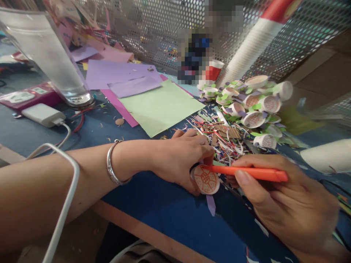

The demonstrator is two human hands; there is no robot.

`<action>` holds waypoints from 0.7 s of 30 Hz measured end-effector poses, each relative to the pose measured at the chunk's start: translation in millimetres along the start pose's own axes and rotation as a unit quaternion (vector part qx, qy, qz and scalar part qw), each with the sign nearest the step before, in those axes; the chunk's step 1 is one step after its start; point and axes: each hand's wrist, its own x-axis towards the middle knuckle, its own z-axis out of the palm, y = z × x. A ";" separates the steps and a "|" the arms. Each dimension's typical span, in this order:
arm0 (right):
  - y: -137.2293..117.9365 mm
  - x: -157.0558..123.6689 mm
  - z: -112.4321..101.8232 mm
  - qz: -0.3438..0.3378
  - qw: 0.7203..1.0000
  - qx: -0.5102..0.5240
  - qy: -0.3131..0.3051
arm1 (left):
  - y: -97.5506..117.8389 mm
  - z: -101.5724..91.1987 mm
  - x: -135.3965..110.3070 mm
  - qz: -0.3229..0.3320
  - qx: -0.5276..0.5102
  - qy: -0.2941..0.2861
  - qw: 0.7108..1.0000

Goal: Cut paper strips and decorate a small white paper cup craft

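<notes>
blue table (pixel 170 208), paper scraps (pixel 225 140), mesh wall (pixel 153 33)

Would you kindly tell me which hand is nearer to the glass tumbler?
Left. The left hand lies right of the glass tumbler, nearer; the right hand, holding the orange marker, sits farther right.

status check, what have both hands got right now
Left hand grips small white paper cup with orange-patterned base. Right hand holds orange marker pen, tip at cup. Paper-scrap pile right behind.

The left hand (pixel 182 155) hides most of the paper cup (pixel 206 179).
</notes>
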 end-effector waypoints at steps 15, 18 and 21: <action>-0.6 0.7 -1.2 -0.008 1.000 0.005 0.003 | -4.4 0.4 -1.0 0.009 -0.010 0.002 1.000; -1.7 1.6 -2.6 -0.003 1.000 -0.010 0.004 | -3.7 0.0 -0.9 0.006 -0.010 -0.001 1.000; -2.4 2.4 -3.2 -0.008 1.000 -0.016 0.004 | -3.6 -0.4 -1.3 0.007 -0.011 -0.003 1.000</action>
